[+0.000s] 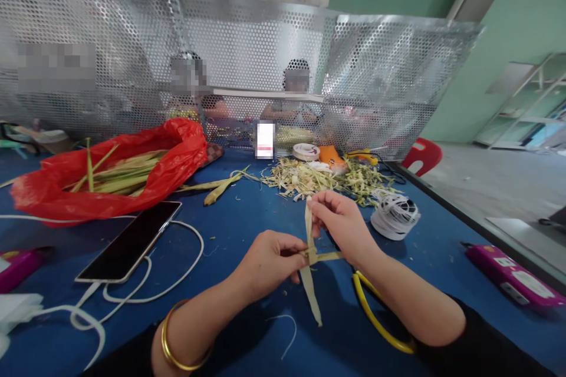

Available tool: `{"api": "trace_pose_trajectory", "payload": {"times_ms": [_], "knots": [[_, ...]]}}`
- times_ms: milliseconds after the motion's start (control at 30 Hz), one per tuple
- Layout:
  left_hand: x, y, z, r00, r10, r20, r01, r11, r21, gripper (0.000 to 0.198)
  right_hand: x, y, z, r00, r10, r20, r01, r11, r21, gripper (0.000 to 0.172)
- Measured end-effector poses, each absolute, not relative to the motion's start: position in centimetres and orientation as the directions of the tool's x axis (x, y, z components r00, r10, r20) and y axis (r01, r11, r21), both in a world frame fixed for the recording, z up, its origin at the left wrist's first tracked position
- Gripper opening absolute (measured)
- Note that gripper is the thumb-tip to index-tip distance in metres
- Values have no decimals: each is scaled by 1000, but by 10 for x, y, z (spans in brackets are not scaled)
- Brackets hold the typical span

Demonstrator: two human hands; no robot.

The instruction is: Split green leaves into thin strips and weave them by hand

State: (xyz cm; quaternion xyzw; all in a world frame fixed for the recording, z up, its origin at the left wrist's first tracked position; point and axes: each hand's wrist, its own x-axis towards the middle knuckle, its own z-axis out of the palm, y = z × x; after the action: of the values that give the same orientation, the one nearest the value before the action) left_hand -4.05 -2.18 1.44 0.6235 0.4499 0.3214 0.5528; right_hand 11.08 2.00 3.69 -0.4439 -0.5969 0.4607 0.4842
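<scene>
Between my hands is a small cross-shaped piece of pale green leaf strips [310, 283], folded over each other at the middle. My left hand [276, 262] pinches it near the crossing, thumb and fingers together. My right hand [338, 221] grips the upper end of the upright strip between thumb and fingertips. One strip reaches sideways under my right hand, and another hangs down with a pointed tip. Below my right forearm lies a yellow-handled tool [375, 312], partly hidden by the arm. A short white thread [289, 330] rests on the blue table [239, 330].
A red plastic bag [186, 147] holds long leaves at left. Near it lie a phone [132, 241] and white cable [201, 241]. Leaf scraps [292, 179] are heaped ahead, beside a roll of white strip [395, 216]. Purple packages [513, 274] flank me. People sit behind a perforated screen [247, 41].
</scene>
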Motion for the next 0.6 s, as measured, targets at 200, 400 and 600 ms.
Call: {"api": "trace_pose_trajectory", "payload": {"times_ms": [200, 400, 600], "knots": [[-42, -21, 23, 428, 893, -137, 185, 61, 981, 18, 111, 22, 38, -76, 981, 179, -6, 179, -984, 20], [-41, -19, 27, 382, 899, -215, 72, 203, 976, 14, 110, 19, 35, -122, 951, 284, 2, 287, -958, 18], [-40, -18, 25, 310, 910, -275, -12, 293, 956, 24, 104, 12, 33, -223, 957, 187, -7, 190, -982, 22]]}}
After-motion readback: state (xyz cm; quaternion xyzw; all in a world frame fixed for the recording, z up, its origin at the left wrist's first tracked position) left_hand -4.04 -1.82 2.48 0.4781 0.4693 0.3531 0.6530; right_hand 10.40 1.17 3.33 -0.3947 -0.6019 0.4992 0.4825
